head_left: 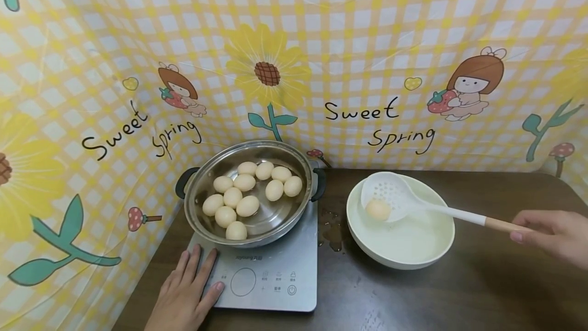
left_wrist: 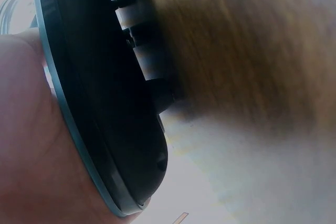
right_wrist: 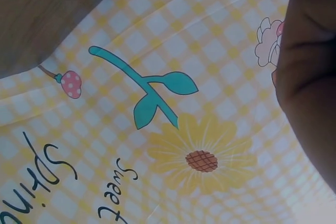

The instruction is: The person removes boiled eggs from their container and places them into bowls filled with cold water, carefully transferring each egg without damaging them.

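Note:
My right hand (head_left: 553, 234) grips the wooden handle of a white slotted ladle (head_left: 445, 209). In the ladle's perforated head lies a single egg (head_left: 378, 210), browner than the others, over the left part of a pale green bowl (head_left: 399, 249). With its fingers spread, my left hand (head_left: 186, 290) rests on the left front edge of a silver induction cooker (head_left: 257, 295). The left wrist view shows the cooker's dark underside edge (left_wrist: 105, 103) against that hand. On the cooker stands a steel pot (head_left: 271, 226) holding several pale eggs (head_left: 247, 206).
Drops of water (head_left: 333, 234) lie on the dark wooden table (head_left: 487, 290) between cooker and bowl. A yellow checked cloth (head_left: 321, 55) with printed flowers hangs behind and along the left side. Two black handles (head_left: 186, 182) stick out from the pot's sides.

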`<state>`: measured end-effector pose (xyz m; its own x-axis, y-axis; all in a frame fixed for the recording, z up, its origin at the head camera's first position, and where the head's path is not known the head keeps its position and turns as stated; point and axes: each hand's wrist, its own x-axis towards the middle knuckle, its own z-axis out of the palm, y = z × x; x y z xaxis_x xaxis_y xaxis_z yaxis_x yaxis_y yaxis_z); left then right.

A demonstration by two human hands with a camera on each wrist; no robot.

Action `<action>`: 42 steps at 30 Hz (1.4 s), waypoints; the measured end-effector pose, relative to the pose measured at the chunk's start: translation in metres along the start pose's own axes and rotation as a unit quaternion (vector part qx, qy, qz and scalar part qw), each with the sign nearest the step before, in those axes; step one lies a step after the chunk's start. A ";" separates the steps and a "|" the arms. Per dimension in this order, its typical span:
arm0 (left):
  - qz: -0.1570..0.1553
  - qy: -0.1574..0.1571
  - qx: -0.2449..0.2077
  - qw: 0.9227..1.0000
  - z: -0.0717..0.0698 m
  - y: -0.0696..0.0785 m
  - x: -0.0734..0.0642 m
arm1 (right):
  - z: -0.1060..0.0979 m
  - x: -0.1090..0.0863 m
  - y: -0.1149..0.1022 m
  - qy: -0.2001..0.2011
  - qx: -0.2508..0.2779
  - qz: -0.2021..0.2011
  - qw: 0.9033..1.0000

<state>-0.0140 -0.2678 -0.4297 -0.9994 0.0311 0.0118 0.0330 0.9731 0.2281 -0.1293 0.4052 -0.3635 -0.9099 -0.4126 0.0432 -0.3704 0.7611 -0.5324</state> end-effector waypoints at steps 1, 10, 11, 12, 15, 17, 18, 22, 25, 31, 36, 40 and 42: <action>0.000 0.000 -0.001 1.000 0.000 0.000 0.000 | 0.000 0.000 0.000 0.003 0.003 -0.001 1.000; 0.002 0.000 -0.006 1.000 0.000 -0.001 0.000 | 0.000 -0.002 -0.002 0.028 0.016 0.005 0.999; 0.002 0.000 -0.006 1.000 0.000 -0.001 0.000 | 0.000 -0.002 -0.003 0.028 0.018 0.007 0.999; 0.003 0.000 -0.006 1.000 0.000 -0.001 0.001 | 0.000 -0.003 -0.003 0.030 0.020 0.007 0.999; 0.002 0.000 -0.007 1.000 0.000 -0.001 0.000 | 0.000 -0.003 -0.002 0.032 0.029 -0.003 0.999; 0.002 0.000 -0.006 1.000 0.000 0.000 0.000 | 0.000 -0.004 -0.002 0.032 0.035 -0.014 0.999; 0.002 0.000 -0.006 1.000 -0.001 0.000 0.000 | 0.000 -0.004 -0.001 0.033 0.042 -0.019 0.998; 0.002 0.001 -0.003 1.000 -0.001 0.000 0.000 | 0.001 -0.005 0.000 0.021 0.071 -0.042 0.996; 0.001 0.000 -0.002 1.000 -0.001 0.000 -0.001 | 0.004 -0.007 0.001 0.002 0.091 -0.056 0.994; -0.003 -0.004 -0.001 1.000 0.000 0.000 -0.001 | 0.006 -0.006 0.006 -0.062 0.159 -0.087 0.981; -0.001 -0.004 -0.004 1.000 0.000 0.000 -0.001 | 0.007 -0.003 0.008 -0.040 0.173 -0.120 0.977; 0.002 -0.002 -0.007 1.000 0.000 0.000 -0.001 | 0.009 -0.002 0.001 -0.008 0.110 -0.066 0.992; 0.002 -0.002 -0.007 1.000 0.000 0.000 0.000 | 0.010 0.000 -0.002 -0.001 0.092 -0.040 0.995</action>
<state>-0.0137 -0.2678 -0.4298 -0.9993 0.0358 0.0087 0.0369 0.9696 0.2418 -0.1262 0.3988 -0.3704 -0.8789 -0.4683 0.0905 -0.4003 0.6211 -0.6737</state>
